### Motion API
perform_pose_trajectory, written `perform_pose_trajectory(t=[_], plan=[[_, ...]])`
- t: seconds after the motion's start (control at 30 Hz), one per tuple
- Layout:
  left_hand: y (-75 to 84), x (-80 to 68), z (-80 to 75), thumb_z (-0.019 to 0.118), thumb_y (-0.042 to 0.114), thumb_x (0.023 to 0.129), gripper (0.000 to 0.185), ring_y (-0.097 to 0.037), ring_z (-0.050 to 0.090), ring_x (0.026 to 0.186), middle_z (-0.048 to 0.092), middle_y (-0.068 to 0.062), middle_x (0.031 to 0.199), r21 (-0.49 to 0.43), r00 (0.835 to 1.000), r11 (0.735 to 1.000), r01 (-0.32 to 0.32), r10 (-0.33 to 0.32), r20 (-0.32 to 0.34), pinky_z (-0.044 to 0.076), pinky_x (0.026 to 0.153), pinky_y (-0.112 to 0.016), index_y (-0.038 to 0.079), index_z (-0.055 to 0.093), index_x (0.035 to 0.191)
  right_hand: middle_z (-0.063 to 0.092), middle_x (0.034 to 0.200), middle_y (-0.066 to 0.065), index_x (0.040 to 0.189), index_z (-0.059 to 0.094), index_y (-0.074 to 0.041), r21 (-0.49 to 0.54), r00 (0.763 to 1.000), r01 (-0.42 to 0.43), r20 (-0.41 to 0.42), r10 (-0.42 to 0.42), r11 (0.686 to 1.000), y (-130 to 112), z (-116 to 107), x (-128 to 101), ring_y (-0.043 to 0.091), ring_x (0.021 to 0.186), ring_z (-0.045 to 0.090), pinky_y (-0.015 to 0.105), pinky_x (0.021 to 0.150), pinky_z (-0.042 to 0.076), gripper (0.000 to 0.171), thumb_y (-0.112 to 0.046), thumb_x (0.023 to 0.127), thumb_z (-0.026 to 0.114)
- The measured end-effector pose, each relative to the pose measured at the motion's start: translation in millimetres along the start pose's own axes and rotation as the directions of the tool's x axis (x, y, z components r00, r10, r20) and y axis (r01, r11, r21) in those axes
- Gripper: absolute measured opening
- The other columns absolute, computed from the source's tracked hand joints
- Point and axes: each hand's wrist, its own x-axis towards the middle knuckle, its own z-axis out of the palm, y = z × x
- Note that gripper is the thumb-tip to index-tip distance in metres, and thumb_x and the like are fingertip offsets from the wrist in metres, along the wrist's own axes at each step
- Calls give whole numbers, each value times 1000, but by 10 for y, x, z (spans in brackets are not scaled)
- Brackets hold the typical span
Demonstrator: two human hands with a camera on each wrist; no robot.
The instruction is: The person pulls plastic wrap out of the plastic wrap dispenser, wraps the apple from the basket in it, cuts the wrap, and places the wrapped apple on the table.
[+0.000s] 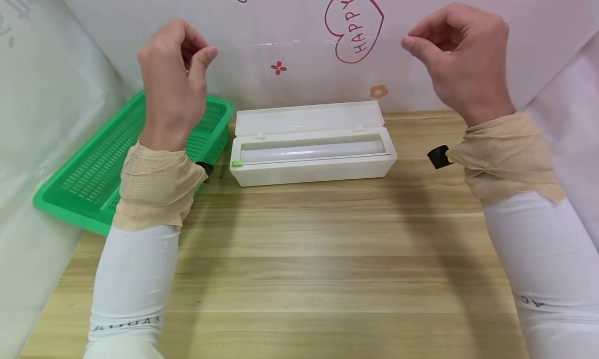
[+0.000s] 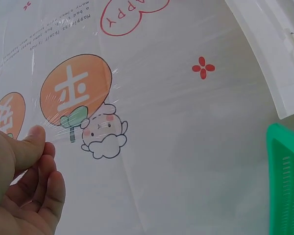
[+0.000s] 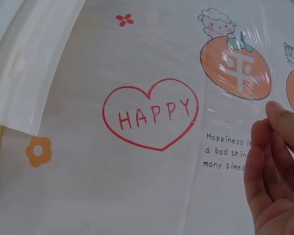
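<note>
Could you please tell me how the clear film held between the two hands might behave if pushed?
The clear film would probably yield easily, since it looks thin and the printed backdrop shows through it. It may crumple readily, as fine wrinkles show near the fingers.

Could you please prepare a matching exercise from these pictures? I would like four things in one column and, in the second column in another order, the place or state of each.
Column one
1. clear film
2. green basket
3. white box
4. white roll

Column two
A. open, its lid tipped back
B. lying inside an opening, below the raised hands
C. stretched between the left hand and the right hand
D. on the left side, partly hidden by an arm

Right pairs: 1-C, 2-D, 3-A, 4-B
</note>
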Motion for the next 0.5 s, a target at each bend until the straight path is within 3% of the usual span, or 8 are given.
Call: perform_pose_trajectory(t=[0.33,0.5], plan=[[67,71,-18,68,26,103,32,3,48,78,49,22,85,-25,1000,999,28,-28,-11,40,76,-16,-6,70,108,70,78,-23,94,84,-10,-6,997,60,-43,-60,998,57,-28,96,1,66,59,16,68,47,4,-11,90,84],[77,87,-35,67,26,103,34,3,48,78,48,23,85,-33,1000,999,16,-17,-25,40,76,-16,-7,70,108,73,81,-19,91,84,-15,-18,994,98,-54,-99,995,41,-39,119,0,68,61,15,69,48,3,-12,90,84]])
